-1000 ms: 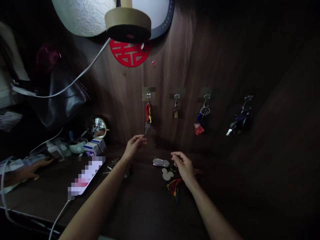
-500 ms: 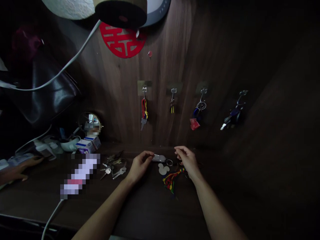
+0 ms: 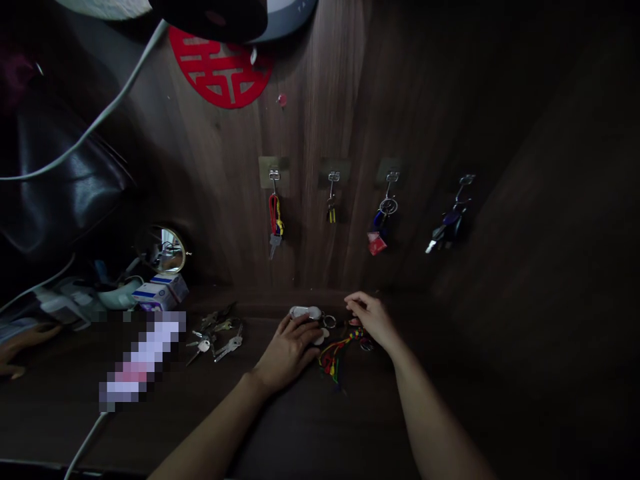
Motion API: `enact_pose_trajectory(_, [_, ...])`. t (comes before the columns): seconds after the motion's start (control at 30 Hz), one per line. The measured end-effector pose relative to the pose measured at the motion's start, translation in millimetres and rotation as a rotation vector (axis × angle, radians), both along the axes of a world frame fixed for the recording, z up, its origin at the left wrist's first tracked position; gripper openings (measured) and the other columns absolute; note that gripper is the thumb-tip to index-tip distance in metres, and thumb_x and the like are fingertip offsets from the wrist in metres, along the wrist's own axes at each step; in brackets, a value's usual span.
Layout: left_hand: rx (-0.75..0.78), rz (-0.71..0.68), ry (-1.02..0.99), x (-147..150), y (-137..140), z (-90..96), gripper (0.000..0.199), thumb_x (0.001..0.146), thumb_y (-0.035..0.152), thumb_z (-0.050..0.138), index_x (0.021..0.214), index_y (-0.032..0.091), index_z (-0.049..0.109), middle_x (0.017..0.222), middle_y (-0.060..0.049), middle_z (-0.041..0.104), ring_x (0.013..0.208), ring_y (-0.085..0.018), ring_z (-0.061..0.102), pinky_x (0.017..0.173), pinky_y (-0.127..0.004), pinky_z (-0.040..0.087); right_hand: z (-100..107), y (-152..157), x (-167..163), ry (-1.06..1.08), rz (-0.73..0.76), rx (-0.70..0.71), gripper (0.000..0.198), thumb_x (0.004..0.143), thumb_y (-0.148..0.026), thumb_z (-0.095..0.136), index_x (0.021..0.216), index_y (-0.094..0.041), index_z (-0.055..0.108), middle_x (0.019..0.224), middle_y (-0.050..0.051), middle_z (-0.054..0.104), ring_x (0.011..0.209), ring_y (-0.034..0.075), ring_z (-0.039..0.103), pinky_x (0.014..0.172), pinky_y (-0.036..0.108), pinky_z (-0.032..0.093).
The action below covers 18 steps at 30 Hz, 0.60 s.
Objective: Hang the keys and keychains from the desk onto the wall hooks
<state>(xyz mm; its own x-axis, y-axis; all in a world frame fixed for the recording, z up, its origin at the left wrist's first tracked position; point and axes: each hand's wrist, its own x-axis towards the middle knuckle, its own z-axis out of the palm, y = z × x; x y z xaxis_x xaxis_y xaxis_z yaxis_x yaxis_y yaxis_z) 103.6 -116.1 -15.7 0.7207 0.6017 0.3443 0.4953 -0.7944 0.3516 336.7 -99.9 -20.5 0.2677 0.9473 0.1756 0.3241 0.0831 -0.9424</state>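
My left hand (image 3: 289, 350) lies palm down on the dark surface, fingers stretched out over a pale round-lobed tag (image 3: 321, 335). Just beyond its fingertips is a silver oblong piece (image 3: 305, 312) with a metal ring (image 3: 329, 321) at its right end. My right hand (image 3: 373, 322) is held to the right, thumb and forefinger drawn together; whether anything is between them is hidden. Below its fingers lie a small red piece (image 3: 354, 321) and a multicoloured braided cord (image 3: 334, 355). A pile of loose keys (image 3: 220, 335) lies left of my left hand.
Hooks on the wooden wall hold a red-and-yellow cord with a key (image 3: 275, 223), small keys (image 3: 331, 210), a ring with a red tag (image 3: 377, 243) and dark keys (image 3: 447, 230). Left are a round mirror (image 3: 167, 250), boxes (image 3: 160, 291), a blurred-out strip (image 3: 143, 363) and another person's hand (image 3: 27, 343).
My left hand has lowered from the silver piece's left end and flattened over the pale tag, its fingers spreading. My right hand stays nearly in place. The whole view has shifted slightly.
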Motion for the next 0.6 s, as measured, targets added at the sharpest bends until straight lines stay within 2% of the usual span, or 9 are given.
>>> enact_pose_trajectory(0.17, [0.026, 0.077, 0.000, -2.3, 3.9, -6.0, 0.035, 0.088, 0.031, 0.047, 0.122, 0.026, 0.048, 0.127, -0.003, 0.054, 0.128, -0.020, 0.033, 0.104, -0.042, 0.028, -0.6, -0.6, 0.3, -0.221, 0.055, 0.002, 0.018, 0.072, -0.031, 0.054, 0.078, -0.020, 0.066, 0.069, 0.000, 0.064, 0.058, 0.013, 0.056, 0.051, 0.024, 0.047])
enact_pose_trajectory(0.33, [0.007, 0.198, 0.007, -7.9, 6.1, -6.4, 0.034, 0.086, 0.029, 0.049, 0.120, 0.025, 0.048, 0.122, -0.004, 0.058, 0.123, -0.023, 0.038, 0.094, -0.041, 0.037, 3.9, -3.6, -1.3, -0.365, 0.069, 0.014, 0.016, 0.072, -0.029, 0.053, 0.077, -0.022, 0.066, 0.071, 0.000, 0.067, 0.062, 0.016, 0.058, 0.057, 0.026, 0.044])
enact_pose_trajectory(0.6, [0.010, 0.373, -0.005, -17.9, 11.3, -4.1, 0.034, 0.085, 0.022, 0.046, 0.118, 0.022, 0.050, 0.116, -0.008, 0.060, 0.114, -0.023, 0.046, 0.090, -0.040, 0.037, 3.5, -4.5, -8.8, -0.504, 0.113, 0.020, 0.017, 0.077, -0.025, 0.048, 0.081, -0.023, 0.064, 0.079, 0.001, 0.069, 0.073, 0.018, 0.062, 0.067, 0.028, 0.044])
